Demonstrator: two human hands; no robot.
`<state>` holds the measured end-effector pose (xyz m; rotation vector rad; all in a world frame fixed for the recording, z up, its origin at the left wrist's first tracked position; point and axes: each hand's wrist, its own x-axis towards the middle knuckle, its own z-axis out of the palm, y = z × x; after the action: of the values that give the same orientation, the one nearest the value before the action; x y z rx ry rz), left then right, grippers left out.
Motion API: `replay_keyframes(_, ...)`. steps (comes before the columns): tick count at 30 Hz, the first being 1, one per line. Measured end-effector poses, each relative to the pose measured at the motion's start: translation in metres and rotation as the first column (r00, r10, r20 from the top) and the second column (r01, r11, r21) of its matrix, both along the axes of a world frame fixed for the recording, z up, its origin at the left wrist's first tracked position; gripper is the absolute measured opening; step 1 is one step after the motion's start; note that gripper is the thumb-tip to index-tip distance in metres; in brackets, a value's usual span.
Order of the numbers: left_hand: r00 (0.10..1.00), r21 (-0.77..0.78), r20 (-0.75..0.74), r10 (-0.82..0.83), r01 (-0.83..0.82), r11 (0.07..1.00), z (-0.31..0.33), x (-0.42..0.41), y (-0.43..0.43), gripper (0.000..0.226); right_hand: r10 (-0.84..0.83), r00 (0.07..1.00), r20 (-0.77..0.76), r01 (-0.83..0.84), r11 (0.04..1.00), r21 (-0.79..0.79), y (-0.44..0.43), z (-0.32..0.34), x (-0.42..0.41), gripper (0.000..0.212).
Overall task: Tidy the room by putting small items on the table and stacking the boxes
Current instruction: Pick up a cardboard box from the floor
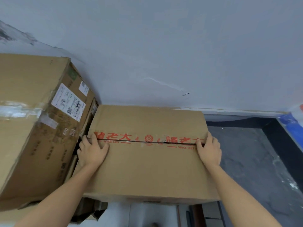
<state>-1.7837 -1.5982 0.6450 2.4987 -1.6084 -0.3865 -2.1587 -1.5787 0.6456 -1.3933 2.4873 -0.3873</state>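
Seen from the head camera, the left hand [91, 150] is lying flat on top of the taped box [147, 169], fingers straight and spread, with their tips reaching the red-printed seam [147, 142]. The right hand [209, 149] is pressing flat near the box's right edge, fingers also extended. A larger labelled box [32, 128] is standing just left of the left fingers.

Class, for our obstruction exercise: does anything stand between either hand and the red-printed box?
Nothing visible does: the left hand and right hand both rest on top of the red-printed box, near its side edges.
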Motion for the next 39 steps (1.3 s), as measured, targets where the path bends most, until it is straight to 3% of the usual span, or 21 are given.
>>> replay_keyframes(5,0.999,-0.005,0.016,-0.028,0.028,1.0,-0.004,0.002,0.001,0.067,0.01,0.999,-0.039,-0.014,0.995,-0.101,0.004,0.004,0.005,0.057)
replay_keyframes(9,0.999,0.0,0.022,-0.044,0.044,0.999,-0.003,0.004,0.004,0.067,0.115,0.986,-0.121,-0.133,0.979,-0.156,0.021,0.01,0.021,0.056)
replay_keyframes(13,0.998,0.005,-0.003,-0.065,0.065,0.998,0.001,0.005,0.006,0.066,0.216,0.97,-0.109,-0.222,0.974,-0.046,0.045,0.015,0.054,0.067)
replay_keyframes(16,0.996,0.007,-0.023,-0.088,0.089,0.996,0.006,0.005,0.006,0.065,0.244,0.965,-0.099,-0.242,0.97,0.033,0.069,0.013,0.074,0.057)
replay_keyframes(21,0.987,-0.031,-0.071,-0.143,0.141,0.989,0.021,-0.014,0.01,0.058,0.125,0.99,-0.071,-0.122,0.992,0.041,0.12,0.005,0.086,0.069)
replay_keyframes(25,0.929,-0.122,-0.135,-0.344,0.329,0.936,0.027,-0.072,0.026,0.053,-0.088,0.996,-0.006,0.088,0.996,-0.027,0.172,-0.004,0.077,0.061)
replay_keyframes(28,0.795,-0.12,-0.273,-0.541,0.53,0.84,0.031,-0.14,0.047,0.054,-0.314,0.948,0.051,0.318,0.944,-0.09,0.218,-0.009,0.062,0.067)
replay_keyframes(32,0.481,-0.123,-0.366,-0.797,0.824,0.554,0.033,-0.229,0.092,0.055,-0.603,0.788,0.128,0.614,0.786,-0.078,0.274,-0.009,0.032,0.059)
replay_keyframes(36,0.19,-0.174,-0.413,-0.891,0.943,0.282,0.029,-0.285,0.135,0.05,-0.756,0.641,0.133,0.767,0.638,-0.068,0.317,-0.009,0.01,0.064)
replay_keyframes(39,0.009,-0.109,-0.46,-0.888,0.992,0.066,0.016,-0.307,0.17,0.049,-0.84,0.519,0.16,0.854,0.518,-0.049,0.352,-0.007,0.02,0.063)
